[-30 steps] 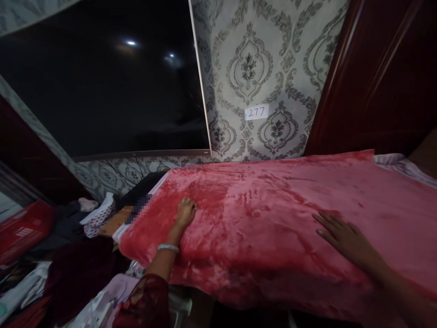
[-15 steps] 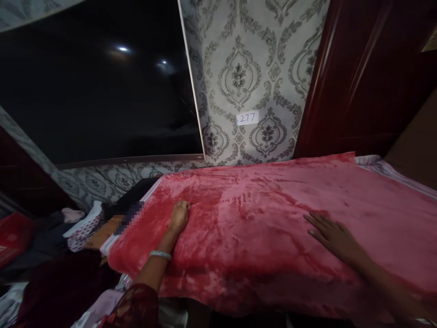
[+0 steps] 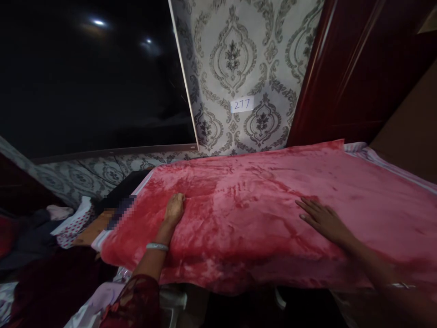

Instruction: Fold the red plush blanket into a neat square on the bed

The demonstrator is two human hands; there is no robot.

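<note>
A plush red and pink blanket (image 3: 252, 218) lies spread over a raised surface, with white-striped edging at its left and right ends. My left hand (image 3: 175, 208), with a pale bangle at the wrist, is closed on the left part of the blanket; a thin crease runs from its fingers to the right. Its fingertips are partly hidden. My right hand (image 3: 322, 219) rests open on the right half of the blanket, palm down with fingers stretched to the left. Along the front, the edge of the blanket hangs down over the near side.
Folded clothes, among them a white cloth with red dots (image 3: 73, 228), are heaped at the left. A large dark television (image 3: 102, 86) hangs on the patterned wall beside a paper marked 277 (image 3: 242, 104). A dark red wooden door (image 3: 351, 77) stands behind at the right.
The view has shifted, so the whole scene sits higher and further left. Both hands stay at nearly the same spots on the blanket. More of the dark space below the front edge shows.
</note>
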